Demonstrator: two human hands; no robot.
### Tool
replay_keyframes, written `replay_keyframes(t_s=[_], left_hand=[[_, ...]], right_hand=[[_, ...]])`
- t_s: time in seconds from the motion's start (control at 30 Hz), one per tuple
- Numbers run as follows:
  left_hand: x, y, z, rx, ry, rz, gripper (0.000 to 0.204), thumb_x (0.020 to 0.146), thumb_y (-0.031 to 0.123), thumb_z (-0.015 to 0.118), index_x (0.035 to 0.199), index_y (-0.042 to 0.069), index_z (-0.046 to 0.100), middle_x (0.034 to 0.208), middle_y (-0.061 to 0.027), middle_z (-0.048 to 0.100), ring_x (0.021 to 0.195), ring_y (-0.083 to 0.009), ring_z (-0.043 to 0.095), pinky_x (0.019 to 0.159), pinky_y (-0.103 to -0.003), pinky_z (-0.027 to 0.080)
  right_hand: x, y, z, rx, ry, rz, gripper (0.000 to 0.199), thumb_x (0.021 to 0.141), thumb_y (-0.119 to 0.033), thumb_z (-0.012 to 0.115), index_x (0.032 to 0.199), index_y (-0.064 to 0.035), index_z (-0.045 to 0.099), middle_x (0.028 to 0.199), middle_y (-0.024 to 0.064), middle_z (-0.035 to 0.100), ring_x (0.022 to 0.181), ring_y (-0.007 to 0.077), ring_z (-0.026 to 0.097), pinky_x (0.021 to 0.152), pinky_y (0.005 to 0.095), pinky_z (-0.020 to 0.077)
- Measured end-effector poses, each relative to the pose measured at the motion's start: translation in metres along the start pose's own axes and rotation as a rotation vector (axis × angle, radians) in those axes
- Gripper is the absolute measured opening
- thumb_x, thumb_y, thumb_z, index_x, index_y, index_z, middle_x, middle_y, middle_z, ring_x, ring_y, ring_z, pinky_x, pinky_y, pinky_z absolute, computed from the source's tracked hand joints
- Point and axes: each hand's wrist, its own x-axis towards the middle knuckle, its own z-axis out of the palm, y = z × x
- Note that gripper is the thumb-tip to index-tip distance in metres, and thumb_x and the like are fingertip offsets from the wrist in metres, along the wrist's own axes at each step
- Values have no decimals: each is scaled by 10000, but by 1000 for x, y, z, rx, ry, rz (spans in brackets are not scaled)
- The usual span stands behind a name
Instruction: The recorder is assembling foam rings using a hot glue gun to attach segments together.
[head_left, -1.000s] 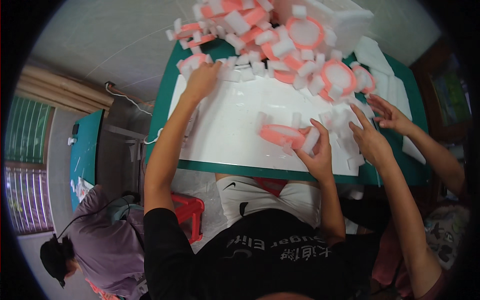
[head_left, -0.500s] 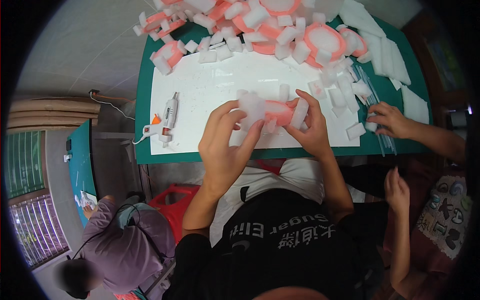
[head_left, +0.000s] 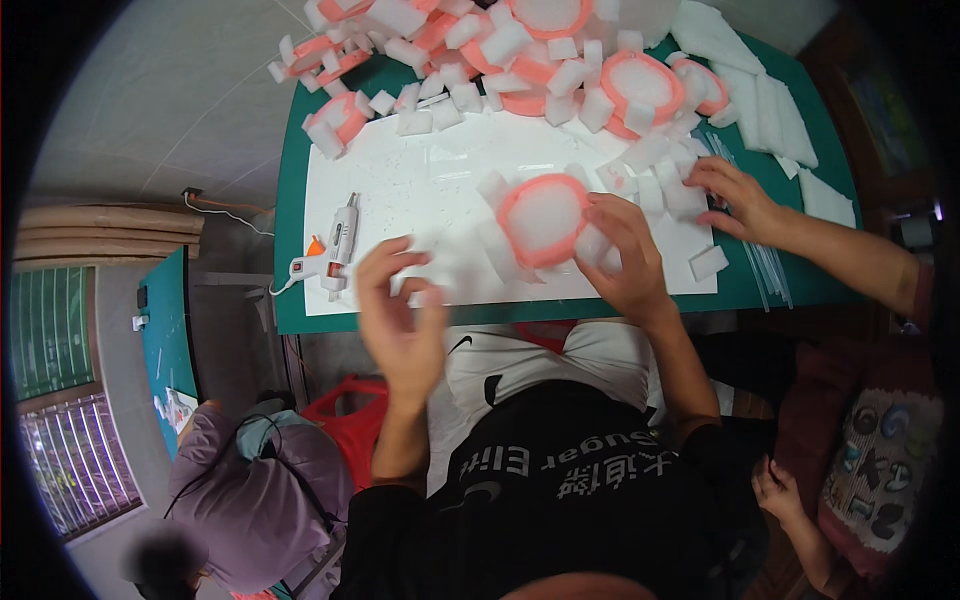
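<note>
Over the white board (head_left: 430,200), a round foam piece (head_left: 545,215) with a pink rim and a white centre faces up, with white foam blocks around its edge. My right hand (head_left: 628,255) grips it by its right side, thumb below and fingers on the rim. Some blocks on its left side are smeared. My left hand (head_left: 405,325) is off to the left, apart from the piece, blurred, with its fingers spread and nothing visible in them. A white glue gun (head_left: 341,240) with an orange part lies on the board's left side.
Pink-and-white foam pieces (head_left: 640,85) are piled at the far edge of the green table (head_left: 292,200). Loose white foam blocks (head_left: 708,262), clear sticks (head_left: 768,275) and white foam sheets (head_left: 770,110) lie rightward. A co-worker's hand (head_left: 740,200) reaches in from the right.
My left hand has let go of the foam piece and moved left. The piece has turned from edge-on to face-up in my right hand. The co-worker's hand has moved toward the loose blocks.
</note>
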Motion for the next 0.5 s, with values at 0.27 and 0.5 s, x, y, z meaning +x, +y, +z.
replay_keyframes(t_s=[0.27, 0.5], left_hand=[[97, -41, -47, 35, -496, 36, 592, 848, 148, 689, 1382, 45, 454, 1391, -128, 505, 1201, -257, 546, 1001, -399, 436], [136, -29, -17, 151, -1028, 161, 413, 791, 31, 717, 1199, 23, 655, 1183, -107, 663, 1082, -225, 620, 973, -344, 470]], right_hand=[[35, -23, 0, -224, -202, -638, 530, 751, -90, 752, 1201, -325, 600, 1217, 66, 512, 1147, 305, 592, 899, 346, 590], [43, -16, 14, -279, -370, -775, 634, 711, -77, 718, 1264, -357, 586, 1292, 76, 482, 1178, 312, 571, 926, 334, 577]])
